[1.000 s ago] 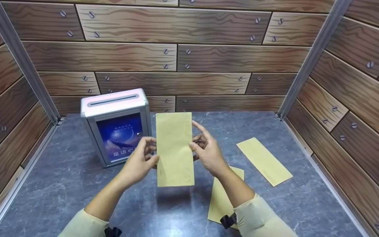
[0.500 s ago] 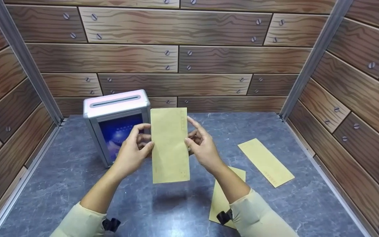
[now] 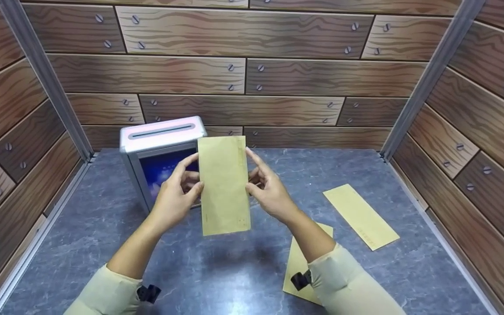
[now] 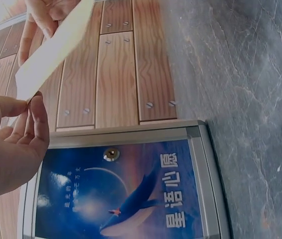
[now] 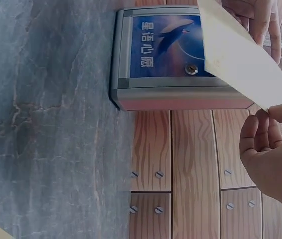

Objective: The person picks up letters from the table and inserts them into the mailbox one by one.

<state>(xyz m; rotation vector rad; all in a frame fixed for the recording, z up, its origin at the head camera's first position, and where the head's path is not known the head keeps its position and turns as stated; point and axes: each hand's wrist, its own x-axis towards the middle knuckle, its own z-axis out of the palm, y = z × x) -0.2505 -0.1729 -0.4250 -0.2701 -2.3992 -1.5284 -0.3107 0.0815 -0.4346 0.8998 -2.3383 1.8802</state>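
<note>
Left hand (image 3: 174, 194) and right hand (image 3: 273, 192), partly hidden, pinch the envelope (image 3: 224, 186), apparently the aligning step; the slot (image 3: 162, 131) likely calls for a lift next.

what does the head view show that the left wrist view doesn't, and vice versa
Only the head view shows the slot on top of the box and two envelopes lying on the table. Only the left wrist view shows the lock on the box's front. Both show the box, the table, and the left hand and right hand holding a third envelope.
</note>
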